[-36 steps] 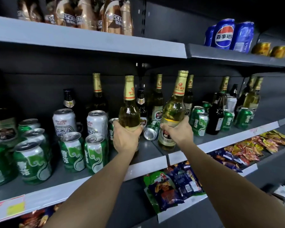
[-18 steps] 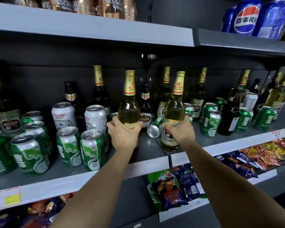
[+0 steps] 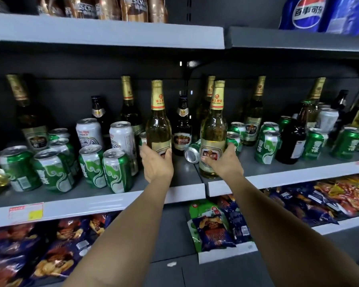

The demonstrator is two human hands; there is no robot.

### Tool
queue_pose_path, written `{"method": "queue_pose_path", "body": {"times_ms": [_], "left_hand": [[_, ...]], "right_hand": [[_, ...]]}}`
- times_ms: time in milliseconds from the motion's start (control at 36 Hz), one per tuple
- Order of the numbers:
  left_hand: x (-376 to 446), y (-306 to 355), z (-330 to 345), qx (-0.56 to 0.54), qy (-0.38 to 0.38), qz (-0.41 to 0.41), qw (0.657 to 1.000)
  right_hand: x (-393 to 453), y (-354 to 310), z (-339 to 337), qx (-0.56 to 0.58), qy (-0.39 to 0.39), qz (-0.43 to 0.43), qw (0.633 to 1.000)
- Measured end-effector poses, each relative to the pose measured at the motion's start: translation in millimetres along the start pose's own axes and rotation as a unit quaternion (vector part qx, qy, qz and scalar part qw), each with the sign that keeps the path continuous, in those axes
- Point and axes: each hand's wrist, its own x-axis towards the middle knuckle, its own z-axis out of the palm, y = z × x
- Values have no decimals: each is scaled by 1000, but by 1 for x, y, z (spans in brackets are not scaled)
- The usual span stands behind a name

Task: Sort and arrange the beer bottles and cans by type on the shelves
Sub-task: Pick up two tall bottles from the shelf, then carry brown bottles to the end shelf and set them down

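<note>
Each of the two hands grasps a gold-necked bottle, upright on the middle shelf (image 3: pixel 182 179): left hand (image 3: pixel 157 162) holds the left bottle (image 3: pixel 158 129), right hand (image 3: pixel 224 161) the right bottle (image 3: pixel 214 129). A toppled can (image 3: pixel 192 155) (lying between them) sits toward two o'clock from the left hand.

Both forearms are bare to each grip, left (image 3: pixel 157 162) and right (image 3: pixel 224 162); no sleeves, rings or watches.
</note>
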Motion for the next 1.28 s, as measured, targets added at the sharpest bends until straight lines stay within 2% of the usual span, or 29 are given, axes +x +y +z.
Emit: {"method": "queue_pose_path", "body": {"times_ms": [111, 194, 250, 333, 417, 583, 722, 972, 1056, 1278], "left_hand": [[-18, 0, -6, -2, -2, -18, 1000], [-33, -2, -14, 12, 7, -4, 1000], [-43, -6, -21, 59, 17, 51, 997], [-55, -13, -37, 156, 6, 173, 972], [-63, -21, -58, 200, -4, 209, 957], [-63, -53, -128, 287, 16, 168, 943], [-67, -99, -206, 365, 27, 119, 923], [-84, -193, -391, 473, 60, 37, 878], [-88, -232, -461, 498, 50, -2, 866], [-112, -312, -611, 507, 37, -127, 852]], "right_hand": [[-18, 15, 2, -15, 12, -7, 1000], [-35, 23, 3, -74, 65, -42, 994], [-47, 24, 5, -107, 87, -82, 987], [-63, 17, 16, -131, 46, -108, 984], [-82, 3, 32, -136, -7, -142, 980], [-128, -34, 65, -158, -96, -214, 959], [-173, -72, 102, -196, -185, -280, 922], [-301, -168, 204, -212, -313, -367, 850], [-357, -202, 244, -221, -347, -397, 820], [-491, -276, 335, -227, -413, -464, 750]]}}
